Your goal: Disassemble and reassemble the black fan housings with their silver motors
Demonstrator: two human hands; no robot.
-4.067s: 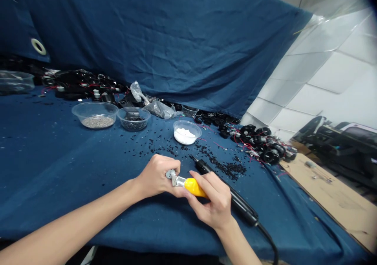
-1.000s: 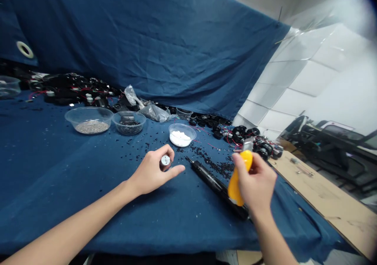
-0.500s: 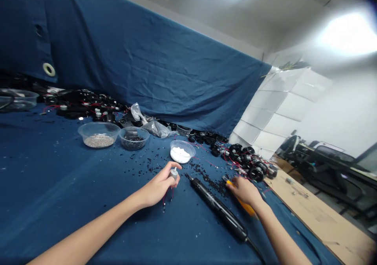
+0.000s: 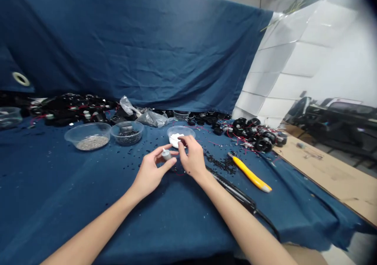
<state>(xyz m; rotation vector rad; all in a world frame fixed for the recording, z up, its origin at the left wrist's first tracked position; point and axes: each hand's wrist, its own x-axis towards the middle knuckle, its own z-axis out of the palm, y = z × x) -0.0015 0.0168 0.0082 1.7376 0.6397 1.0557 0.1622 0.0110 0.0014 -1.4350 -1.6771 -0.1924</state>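
Head view: at a bench draped in blue cloth (image 4: 59,186), the left hand (image 4: 151,172) pinches a small grey motor (image 4: 166,154) between thumb and fingers, its shaft pointing up and thin red wires (image 4: 178,173) trailing from it to the cloth below. The right hand (image 4: 191,157) sits just beside it, fingers curled close together with the fingertips at the near rim of a clear cup of white bits (image 4: 180,134); whether they pinch anything cannot be told. The motor is held just above the cloth, in front of that cup and between the two hands. A yellow-handled tool (image 4: 250,173) lies flat on the cloth to the right, apart from both hands, its metal tip pointing toward the viewer's right. A black powered driver (image 4: 235,194) with its cable lies along the right forearm, partly hidden by it. Loose black specks (image 4: 220,163) are scattered between the hands and the yellow tool. Farther left stand a bowl of grey grains (image 4: 88,136) and a bowl of black parts (image 4: 127,132). Heaps of black motors with red leads (image 4: 256,137) line the back edge, beside a crumpled plastic bag (image 4: 147,116).
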